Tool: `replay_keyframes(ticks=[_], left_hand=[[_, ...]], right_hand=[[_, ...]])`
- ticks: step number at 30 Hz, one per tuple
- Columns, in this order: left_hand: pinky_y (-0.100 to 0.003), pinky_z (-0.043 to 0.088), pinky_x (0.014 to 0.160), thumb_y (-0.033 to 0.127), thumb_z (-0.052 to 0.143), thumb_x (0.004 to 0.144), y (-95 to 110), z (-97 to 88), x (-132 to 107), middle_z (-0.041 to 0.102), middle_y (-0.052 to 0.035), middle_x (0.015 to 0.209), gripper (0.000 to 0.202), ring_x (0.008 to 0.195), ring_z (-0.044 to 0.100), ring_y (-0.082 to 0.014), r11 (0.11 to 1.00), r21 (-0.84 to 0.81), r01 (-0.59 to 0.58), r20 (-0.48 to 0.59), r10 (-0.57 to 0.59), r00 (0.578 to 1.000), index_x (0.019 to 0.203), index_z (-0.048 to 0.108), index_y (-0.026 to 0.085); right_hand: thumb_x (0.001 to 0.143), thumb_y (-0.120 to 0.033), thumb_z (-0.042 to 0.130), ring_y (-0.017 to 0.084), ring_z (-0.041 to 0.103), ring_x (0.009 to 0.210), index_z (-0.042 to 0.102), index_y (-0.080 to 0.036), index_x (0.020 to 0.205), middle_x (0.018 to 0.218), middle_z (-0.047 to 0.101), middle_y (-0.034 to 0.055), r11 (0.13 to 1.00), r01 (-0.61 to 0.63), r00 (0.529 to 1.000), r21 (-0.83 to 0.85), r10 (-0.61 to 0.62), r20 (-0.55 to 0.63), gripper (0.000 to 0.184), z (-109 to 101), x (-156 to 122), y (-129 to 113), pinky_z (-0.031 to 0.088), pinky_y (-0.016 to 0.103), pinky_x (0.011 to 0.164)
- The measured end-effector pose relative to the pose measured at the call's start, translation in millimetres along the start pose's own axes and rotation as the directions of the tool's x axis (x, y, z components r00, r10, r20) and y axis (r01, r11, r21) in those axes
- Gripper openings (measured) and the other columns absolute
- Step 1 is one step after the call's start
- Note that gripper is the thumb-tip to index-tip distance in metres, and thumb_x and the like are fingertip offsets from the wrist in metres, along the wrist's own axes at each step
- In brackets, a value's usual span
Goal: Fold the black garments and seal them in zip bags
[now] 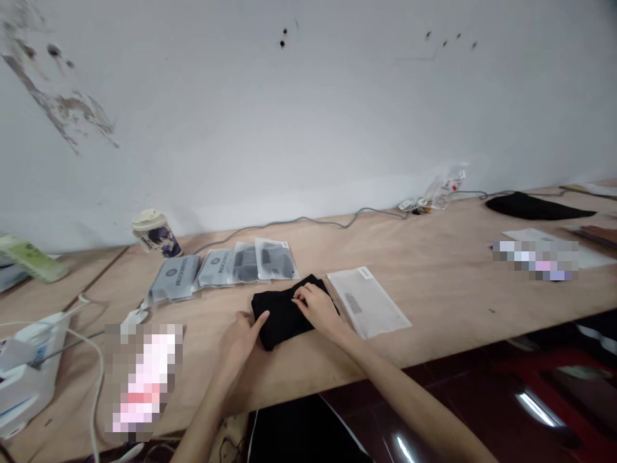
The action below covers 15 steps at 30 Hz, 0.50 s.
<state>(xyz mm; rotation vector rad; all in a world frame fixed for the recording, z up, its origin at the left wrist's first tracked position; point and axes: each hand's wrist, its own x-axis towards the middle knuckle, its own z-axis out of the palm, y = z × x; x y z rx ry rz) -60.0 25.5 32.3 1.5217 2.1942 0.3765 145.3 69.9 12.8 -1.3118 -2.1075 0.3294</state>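
Observation:
A folded black cloth garment (277,315) lies on the wooden table in front of me; its exact kind does not show. At its left edge is my left hand (240,339), thumb over the top of the fabric and the other fingers along the side, partly hidden. My right hand (315,307) rests on the upper right part, its fingertips closed in a pinch on the fabric. Just right of the garment lies a stack of frosted plastic bags (369,302) with a small white label. Behind it, several filled frosted bags (216,267) overlap in a row.
A paper coffee cup (157,233) stands by the wall. On the left are a green bottle (33,257) and a white power strip (29,373) with cables. A grey cable (308,220) runs along the wall. Far right lies a black cloth piece (535,206). Two areas are pixelated.

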Motion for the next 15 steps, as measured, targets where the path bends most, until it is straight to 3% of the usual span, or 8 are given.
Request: replay_keyframes(ticks=[2, 5, 9, 12, 15], left_hand=[[-0.038, 0.044, 0.068, 0.072, 0.039, 0.075, -0.4, 0.7, 1.9, 0.066, -0.011, 0.066, 0.068, 0.075, 0.066, -0.0336, 0.998, -0.07, 0.001, 0.139, 0.009, 0.99, 0.096, 0.06, 0.01], [-0.032, 0.046, 0.061, 0.065, 0.051, 0.073, 3.6, 6.6, 8.3, 0.067, -0.0086, 0.065, 0.053, 0.07, 0.066, -0.0283, 0.959, -0.282, -0.017, 0.205, 0.078, 0.976, 0.079, 0.061, 0.014], [-0.027, 0.048, 0.054, 0.044, 0.065, 0.069, 12.6, 14.9, 10.4, 0.069, -0.0116, 0.088, 0.04, 0.074, 0.066, -0.0235, 0.821, -0.568, 0.062, 0.166, 0.04, 0.985, 0.092, 0.057, 0.013], [-0.027, 0.05, 0.053, 0.037, 0.065, 0.07, 15.3, 17.4, 8.4, 0.066, -0.0137, 0.098, 0.04, 0.077, 0.066, -0.0229, 0.765, -0.631, 0.128, 0.184, -0.013, 0.983, 0.1, 0.052, 0.013], [-0.027, 0.051, 0.055, 0.033, 0.067, 0.068, 10.6, 16.7, 9.3, 0.066, -0.0132, 0.098, 0.042, 0.079, 0.067, -0.0229, 0.779, -0.61, 0.141, 0.134, -0.074, 0.988, 0.101, 0.051, 0.013]], right_hand=[[0.089, -0.016, 0.048, 0.019, 0.058, 0.084, 0.063, -0.018, 0.086, 0.087, 0.062, 0.0066, 0.991, 0.095, 0.995, -0.095, -0.094, 0.014, 0.015, 9.1, -7.2, -3.0, 0.047, 0.031, 0.076], [0.091, -0.015, 0.046, 0.021, 0.058, 0.086, 0.065, -0.017, 0.09, 0.09, 0.062, 0.008, 0.984, 0.101, 0.994, -0.145, -0.095, 0.054, 0.019, 19.3, -14.9, -0.3, 0.048, 0.033, 0.077], [0.09, -0.015, 0.048, 0.021, 0.057, 0.089, 0.067, -0.016, 0.096, 0.093, 0.062, 0.0081, 0.985, 0.107, 0.99, -0.135, -0.093, 0.105, 0.019, 17.3, -16.3, 4.0, 0.048, 0.033, 0.081], [0.089, -0.014, 0.049, 0.021, 0.057, 0.09, 0.067, -0.016, 0.098, 0.094, 0.061, 0.0084, 0.991, 0.085, 0.988, -0.106, -0.07, 0.139, 0.02, 11.9, -15.5, 2.7, 0.048, 0.033, 0.082], [0.087, -0.014, 0.053, 0.02, 0.057, 0.091, 0.068, -0.016, 0.102, 0.095, 0.06, 0.0081, 0.998, 0.069, 0.982, 0.003, -0.069, 0.176, 0.021, 10.4, -16.5, 0.7, 0.047, 0.033, 0.085]])
